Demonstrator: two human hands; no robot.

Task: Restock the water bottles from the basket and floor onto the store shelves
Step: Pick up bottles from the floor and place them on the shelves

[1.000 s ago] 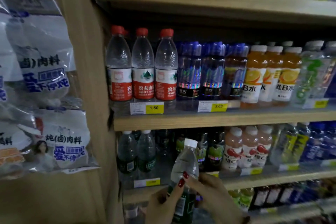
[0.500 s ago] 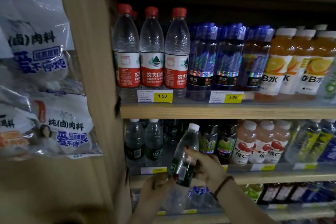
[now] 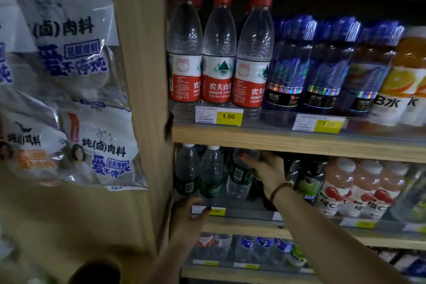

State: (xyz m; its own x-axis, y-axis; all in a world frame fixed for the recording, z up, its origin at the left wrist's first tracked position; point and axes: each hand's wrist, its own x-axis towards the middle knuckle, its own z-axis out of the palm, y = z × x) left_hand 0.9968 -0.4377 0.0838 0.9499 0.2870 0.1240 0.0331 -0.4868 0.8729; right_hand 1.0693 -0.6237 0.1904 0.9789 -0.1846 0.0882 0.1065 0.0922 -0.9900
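Observation:
A clear water bottle with a dark green label [image 3: 239, 174] stands inside the middle shelf [image 3: 242, 213], third in the row at the left end. My right hand [image 3: 265, 168] reaches into the shelf and grips the bottle round its upper part. Two matching white-capped bottles [image 3: 199, 173] stand just left of it. Down at the shelf's front edge, my left hand [image 3: 187, 217] rests beside the price label, its fingers loosely bent and holding nothing.
Red-capped water bottles [image 3: 219, 53], blue soda water bottles [image 3: 306, 64] and orange drinks fill the shelf above. Pink drinks [image 3: 355, 189] stand right of my right arm. Seasoning bags [image 3: 69, 64] hang on the wooden side panel at left. A lower shelf [image 3: 242, 249] holds more bottles.
My right hand has carried the green-label bottle up and back into the middle shelf beside the two matching bottles. My left hand let go of it and dropped to the shelf edge.

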